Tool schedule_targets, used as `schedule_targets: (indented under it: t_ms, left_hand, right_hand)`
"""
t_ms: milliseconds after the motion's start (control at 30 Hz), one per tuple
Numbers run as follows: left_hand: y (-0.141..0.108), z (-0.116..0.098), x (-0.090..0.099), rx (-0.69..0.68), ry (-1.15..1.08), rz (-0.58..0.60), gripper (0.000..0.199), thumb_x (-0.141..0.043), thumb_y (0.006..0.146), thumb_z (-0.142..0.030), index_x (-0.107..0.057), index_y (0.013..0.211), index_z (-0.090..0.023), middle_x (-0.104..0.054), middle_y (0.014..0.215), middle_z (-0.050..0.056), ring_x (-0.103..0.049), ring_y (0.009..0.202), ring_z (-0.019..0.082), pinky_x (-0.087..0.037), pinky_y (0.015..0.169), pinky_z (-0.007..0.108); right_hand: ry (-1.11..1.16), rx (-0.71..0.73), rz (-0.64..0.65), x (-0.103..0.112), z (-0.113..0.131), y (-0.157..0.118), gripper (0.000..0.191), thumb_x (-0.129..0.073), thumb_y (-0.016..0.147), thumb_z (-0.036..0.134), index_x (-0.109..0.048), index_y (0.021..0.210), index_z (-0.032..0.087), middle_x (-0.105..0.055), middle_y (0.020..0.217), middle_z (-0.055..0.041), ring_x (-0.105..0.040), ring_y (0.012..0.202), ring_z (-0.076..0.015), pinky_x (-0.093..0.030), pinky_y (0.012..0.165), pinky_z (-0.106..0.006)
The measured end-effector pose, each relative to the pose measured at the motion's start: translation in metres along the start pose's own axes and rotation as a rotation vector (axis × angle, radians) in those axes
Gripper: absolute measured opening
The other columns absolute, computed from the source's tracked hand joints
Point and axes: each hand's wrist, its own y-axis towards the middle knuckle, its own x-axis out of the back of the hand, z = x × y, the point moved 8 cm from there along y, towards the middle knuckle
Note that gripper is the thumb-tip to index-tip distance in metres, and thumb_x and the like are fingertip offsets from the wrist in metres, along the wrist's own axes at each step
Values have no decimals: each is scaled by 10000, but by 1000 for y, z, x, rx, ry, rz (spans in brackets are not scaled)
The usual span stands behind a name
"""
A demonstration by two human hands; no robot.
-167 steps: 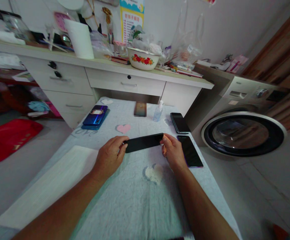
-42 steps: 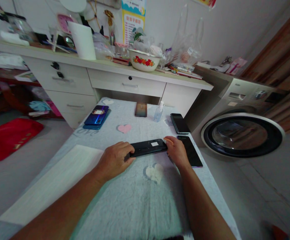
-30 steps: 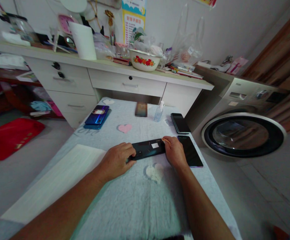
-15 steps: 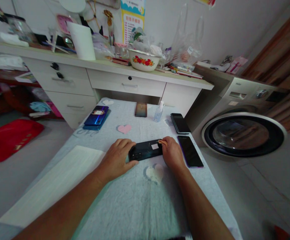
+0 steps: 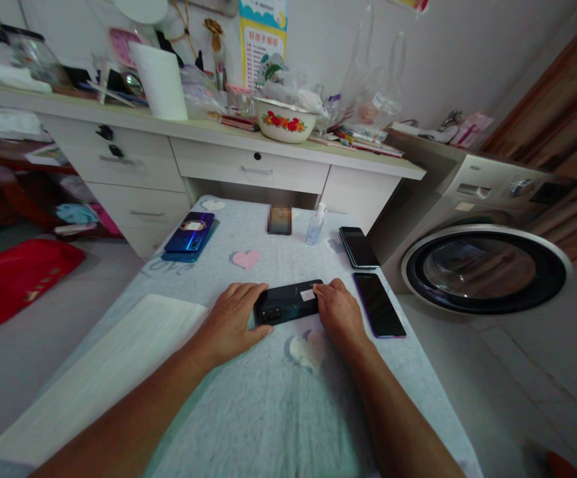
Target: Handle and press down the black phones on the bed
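A dark phone (image 5: 288, 304) lies back side up near the middle of the cloth-covered table, its camera block toward the left and a pale label toward the right. My left hand (image 5: 238, 318) grips its left end between thumb and fingers. At the phone's right end is my right hand (image 5: 338, 312), its fingers pressed together on a small orange-brown piece that is mostly hidden. To the right lies a purple-edged phone (image 5: 379, 305), screen up. Behind it are stacked phones (image 5: 358, 247). Blue phones (image 5: 190, 234) are stacked at the far left.
A clear spray bottle (image 5: 315, 224) stands at the table's far side beside a small blurred item (image 5: 279, 220). A pale board (image 5: 99, 372) lies along the left. Beyond are a white desk (image 5: 248, 149) with a flowered bowl (image 5: 287, 122) and a washing machine (image 5: 477, 232) at right.
My right hand has shifted slightly left over the phone's right end, and less of the orange-brown piece shows. My left hand still holds the left end.
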Motion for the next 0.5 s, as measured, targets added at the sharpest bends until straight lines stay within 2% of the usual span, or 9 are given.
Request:
schedule_targets:
  t_ms: [167, 300, 500]
  left_hand:
    - [0, 1, 0, 9, -28, -10, 653, -704, 693, -363, -474, 1271, -165, -580, 1231, 108, -485, 1124, 286, -404, 979, 427]
    - [1, 1, 1, 12, -43, -17, 654, -705, 685, -357, -474, 1268, -172, -589, 1218, 104, -492, 1114, 286, -412, 970, 430]
    - [0, 1, 0, 16, -40, -17, 657, -714, 687, -366, -477, 1265, -162, -589, 1217, 104, -487, 1106, 282, -413, 967, 427]
  right_hand:
    - [-12, 76, 12, -4, 18, -5, 315, -343, 977, 308, -650, 1030, 262, -552, 968, -34, -560, 728, -136, -356, 628, -249]
    - [-10, 165, 34, -9, 38, -11, 300, -346, 975, 331, -621, 1069, 254, -535, 1023, -34, -559, 722, -125, -375, 621, -244]
    - [-44, 274, 56, -12, 64, -21, 261, -379, 955, 273, -604, 1083, 249, -543, 1031, -38, -576, 708, -129, -386, 582, -246]
